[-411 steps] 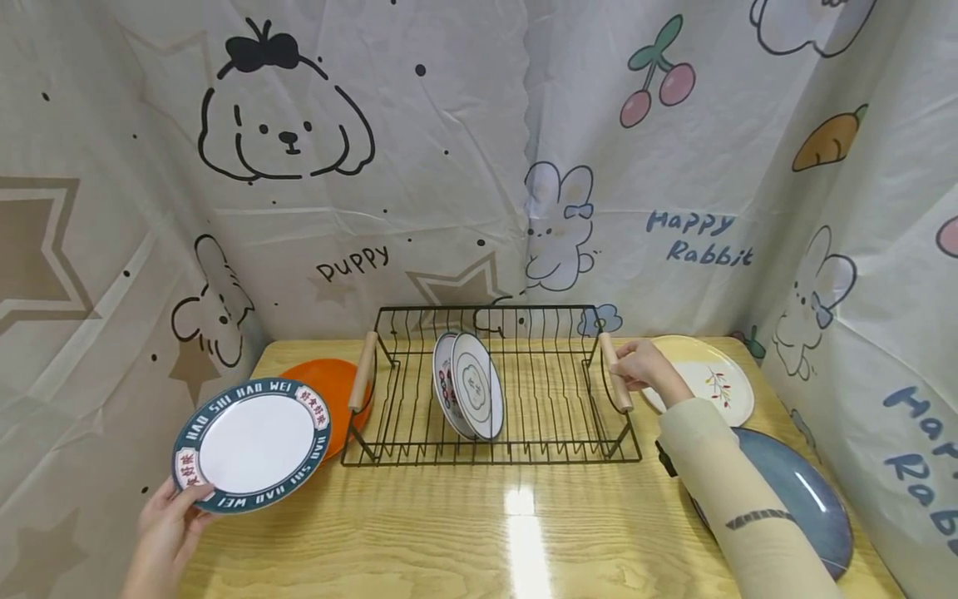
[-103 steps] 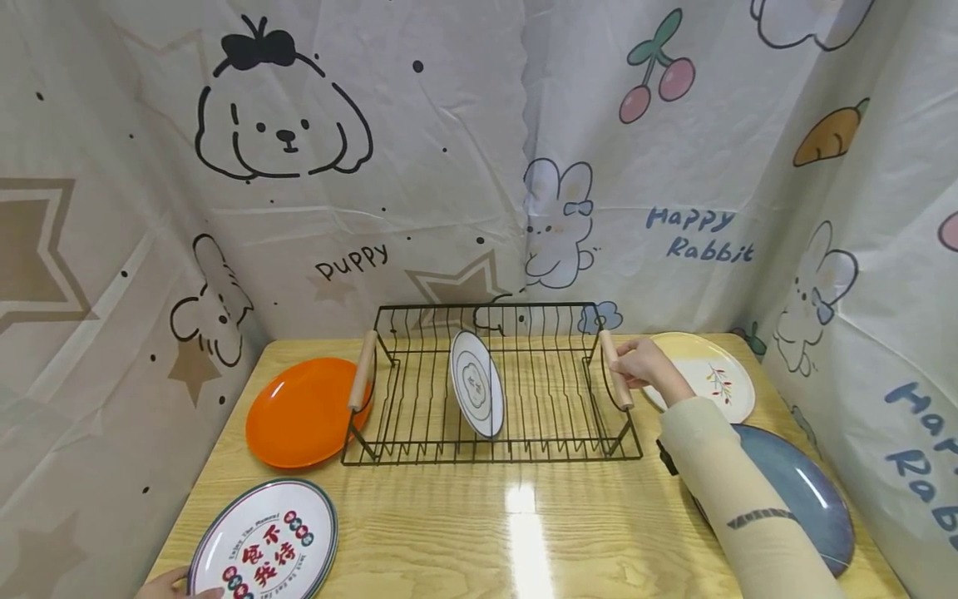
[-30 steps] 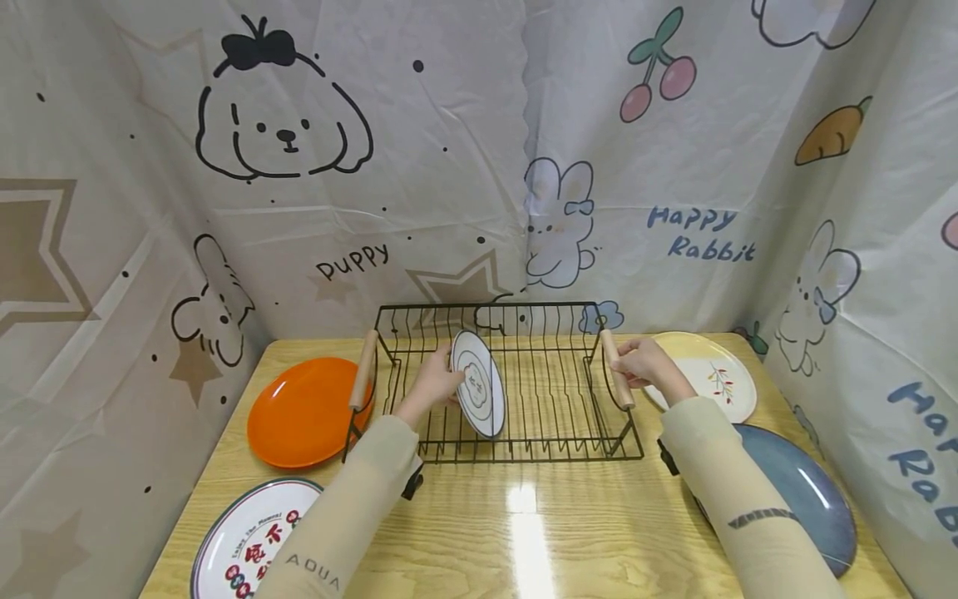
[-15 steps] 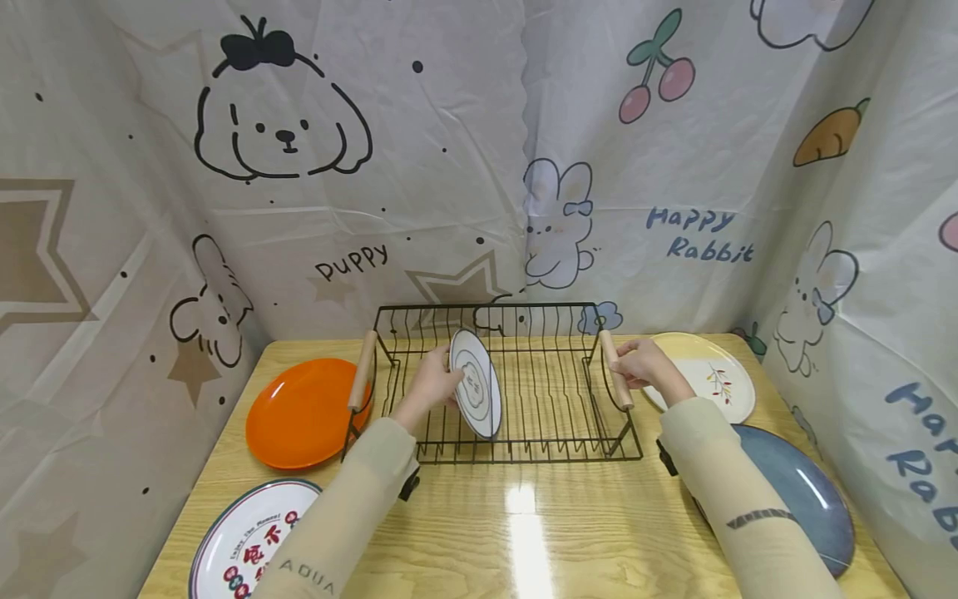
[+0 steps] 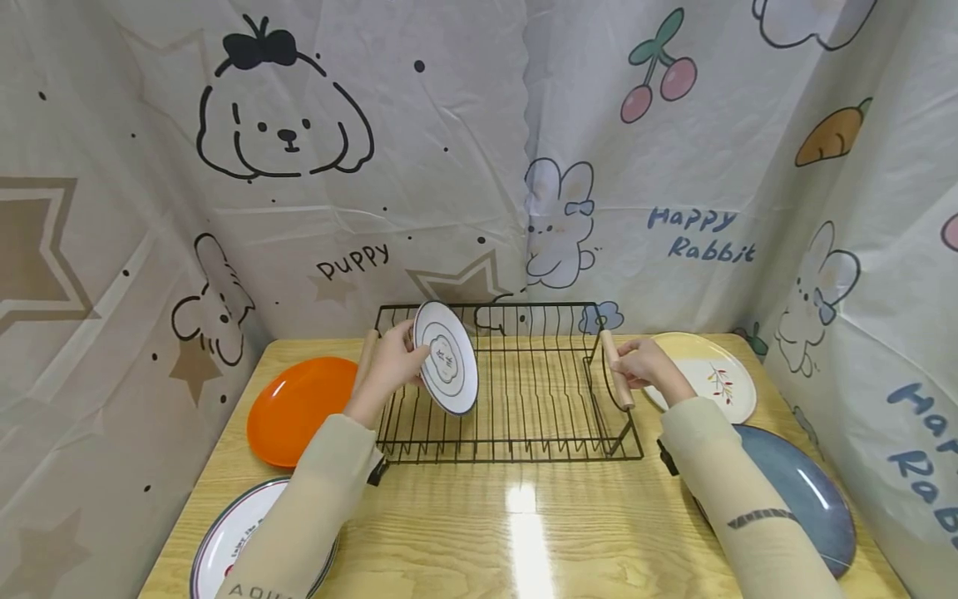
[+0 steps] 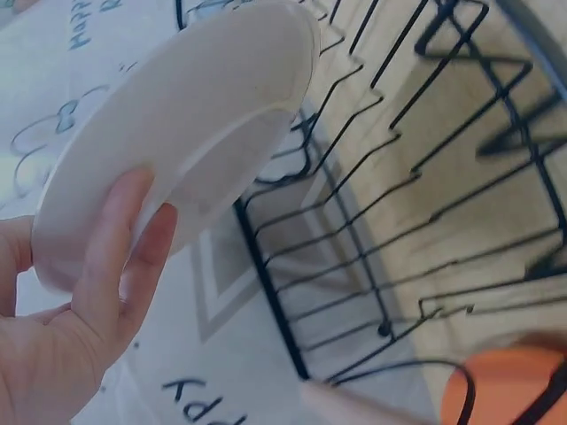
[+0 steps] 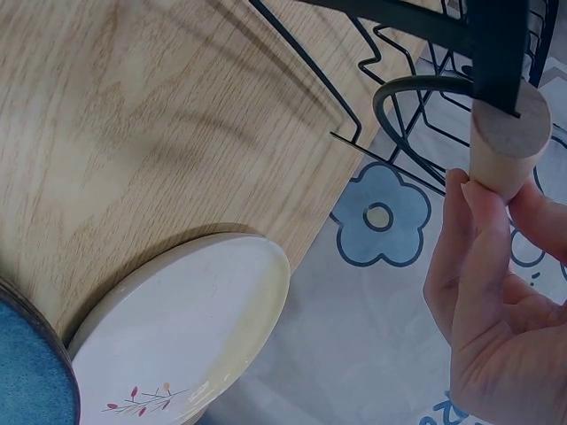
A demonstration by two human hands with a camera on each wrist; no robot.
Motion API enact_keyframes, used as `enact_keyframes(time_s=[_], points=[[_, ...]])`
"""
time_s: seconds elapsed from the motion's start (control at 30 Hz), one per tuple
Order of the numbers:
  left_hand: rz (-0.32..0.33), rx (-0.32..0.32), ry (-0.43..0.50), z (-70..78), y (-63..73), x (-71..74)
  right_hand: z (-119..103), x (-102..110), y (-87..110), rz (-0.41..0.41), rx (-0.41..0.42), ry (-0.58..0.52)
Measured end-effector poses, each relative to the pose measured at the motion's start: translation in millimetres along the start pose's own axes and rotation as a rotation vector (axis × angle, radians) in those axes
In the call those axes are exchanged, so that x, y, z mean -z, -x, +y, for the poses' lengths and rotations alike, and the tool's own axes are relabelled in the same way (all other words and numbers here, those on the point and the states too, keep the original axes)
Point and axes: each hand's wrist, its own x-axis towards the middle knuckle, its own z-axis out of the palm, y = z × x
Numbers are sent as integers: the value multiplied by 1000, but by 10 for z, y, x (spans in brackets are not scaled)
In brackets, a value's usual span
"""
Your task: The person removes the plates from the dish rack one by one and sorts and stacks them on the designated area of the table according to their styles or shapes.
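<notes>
My left hand (image 5: 392, 364) pinches the left rim of a white plate (image 5: 451, 362) with a dark edge and a printed centre. The plate is tilted and raised over the left part of a black wire dish rack (image 5: 524, 449). From the left wrist view, the fingers (image 6: 115, 248) lie against the plate's plain underside (image 6: 204, 115). My right hand (image 5: 645, 366) holds the wooden handle (image 5: 615, 370) at the rack's right end. In the right wrist view, fingers and thumb pinch that handle (image 7: 500, 168). My left forearm covers part of the rack's left handle.
An orange plate (image 5: 299, 412) lies left of the rack. White plates with red print (image 5: 224, 541) are stacked at the front left, partly under my left sleeve. At right lie a cream-and-white plate (image 5: 711, 378) and a blue plate (image 5: 801, 499). A patterned curtain (image 5: 464, 166) hangs behind.
The patterned-rim plate left the air at left, and the red-print plate left the rack for the front-left stack. My left hand then gripped the last racked plate and lifted it up and left.
</notes>
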Motion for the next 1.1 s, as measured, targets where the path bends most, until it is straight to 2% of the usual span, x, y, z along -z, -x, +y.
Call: enact_keyframes(time_s=[0.13,0.3,0.5,0.63,0.83,0.93,1.0,1.1], points=[[58,-21,-19,-21,86,172,3,-6,-6,-1,-6,-3],[92,13,83,-111,241,397,9,-12,-14,-3,-6,-6],[144,21,142,-234,505,738,1,-1,-11,-2,-9,-6],[192,-2,167,-337,693,958,13,2,-17,-4,-12,-8],[311,-72,165,-551,993,1241,15,-6,-5,-4,-17,1],[341,-60,253,-688,1149,1379,16,-13,-1,-4,-17,4],[358,-38,355,-783,1248,1453,18,-17,-3,-4,-17,1],[404,10,451,-937,1394,1529,19,-23,-3,-2,-18,-2]])
